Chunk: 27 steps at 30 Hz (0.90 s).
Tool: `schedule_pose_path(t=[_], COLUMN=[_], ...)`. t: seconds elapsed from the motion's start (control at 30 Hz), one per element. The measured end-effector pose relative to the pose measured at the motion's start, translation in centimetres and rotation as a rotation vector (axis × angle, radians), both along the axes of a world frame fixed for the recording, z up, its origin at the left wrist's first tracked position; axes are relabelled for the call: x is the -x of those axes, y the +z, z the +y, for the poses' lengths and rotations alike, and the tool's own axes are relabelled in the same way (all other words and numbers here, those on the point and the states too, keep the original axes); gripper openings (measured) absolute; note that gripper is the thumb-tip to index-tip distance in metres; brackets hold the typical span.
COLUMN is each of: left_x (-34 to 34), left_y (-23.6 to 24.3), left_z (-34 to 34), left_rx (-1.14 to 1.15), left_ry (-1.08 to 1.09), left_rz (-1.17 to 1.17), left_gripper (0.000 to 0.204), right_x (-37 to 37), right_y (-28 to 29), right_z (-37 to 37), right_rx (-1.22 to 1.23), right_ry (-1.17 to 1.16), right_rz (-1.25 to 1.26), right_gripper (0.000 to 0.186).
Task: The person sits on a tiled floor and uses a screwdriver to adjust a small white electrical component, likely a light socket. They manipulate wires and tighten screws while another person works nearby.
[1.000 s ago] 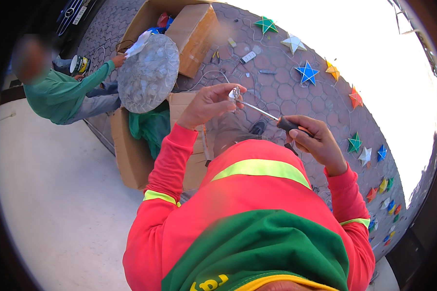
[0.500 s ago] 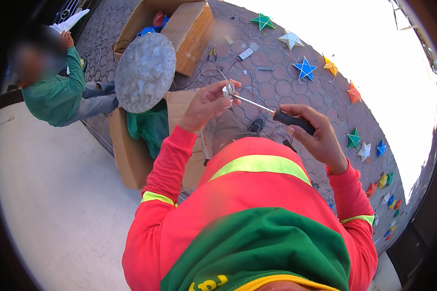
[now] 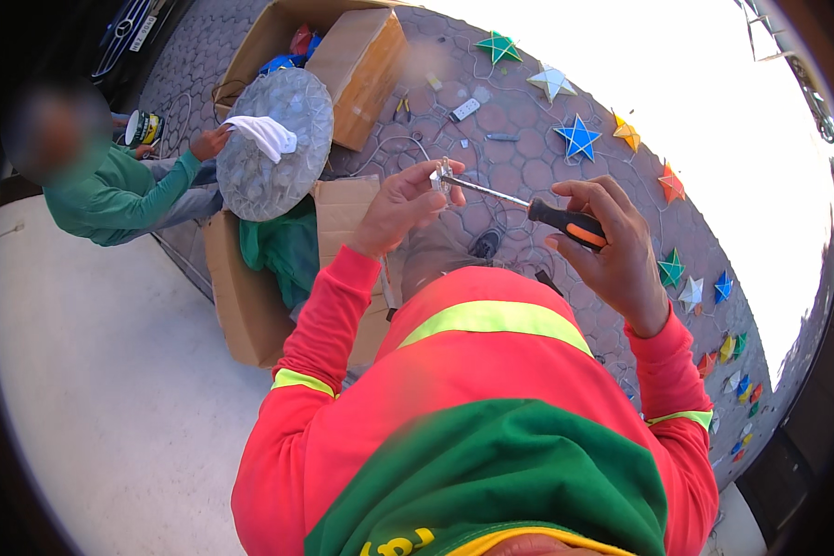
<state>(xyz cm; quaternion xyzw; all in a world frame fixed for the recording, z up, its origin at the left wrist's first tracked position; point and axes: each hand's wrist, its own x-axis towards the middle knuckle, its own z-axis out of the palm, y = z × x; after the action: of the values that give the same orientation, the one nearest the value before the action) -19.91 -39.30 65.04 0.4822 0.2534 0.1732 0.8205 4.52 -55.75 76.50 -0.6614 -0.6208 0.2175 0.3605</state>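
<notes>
My left hand (image 3: 400, 215) pinches a small, shiny, clear-looking fitting (image 3: 440, 176), whose exact kind is too small to make out. A screwdriver (image 3: 565, 221) with a black and orange handle is in my right hand (image 3: 618, 255), thumb below and fingers curled above. Its metal shaft points left, and the tip meets the fitting. Both hands are raised in front of my body, above the paved ground.
A co-worker in green (image 3: 125, 204) holds a white cloth (image 3: 264, 137) against a round, greyish disc (image 3: 273, 176). Cardboard boxes (image 3: 241, 306) stand at left, one with green cloth. Wired star lanterns (image 3: 577, 139), a power strip (image 3: 465, 109) and pliers (image 3: 402, 111) lie on the paving.
The co-worker's cloth has come down from the upper left onto the disc, and a paint can now shows. My right fingers have shifted on the screwdriver handle, which has turned to show orange.
</notes>
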Motion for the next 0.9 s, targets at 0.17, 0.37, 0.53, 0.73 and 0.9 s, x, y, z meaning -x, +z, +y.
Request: schedule_pose_path(t=[0.17,0.37,0.53,0.73,0.9], left_x=[-0.7,-1.1,-1.5,-1.9,-2.2], left_y=[-0.4,-0.6,-0.6,-0.8,-0.9], left_z=[-0.1,-0.1,0.4,0.7,0.9], left_rx=[0.036,0.088,0.1,0.067,0.031], left_ry=[0.015,0.048,0.075,0.091,0.093], left_rz=[-0.021,-0.118,-0.175,-0.201,-0.171], left_gripper=[0.047,0.05,0.051,0.051,0.05], right_x=[-1.4,-1.8,-2.3,-2.4,-2.6], right_y=[1.1,0.8,-0.5,-2.3,-2.8], right_z=[0.5,0.5,0.4,0.2,0.1], right_rx=[0.299,0.295,0.358,0.391,0.401], right_ry=[-0.002,-0.025,-0.061,-0.053,-0.063], right_rz=[0.135,0.254,0.495,0.693,0.708], right_gripper=[0.022,0.022,0.029,0.033,0.033])
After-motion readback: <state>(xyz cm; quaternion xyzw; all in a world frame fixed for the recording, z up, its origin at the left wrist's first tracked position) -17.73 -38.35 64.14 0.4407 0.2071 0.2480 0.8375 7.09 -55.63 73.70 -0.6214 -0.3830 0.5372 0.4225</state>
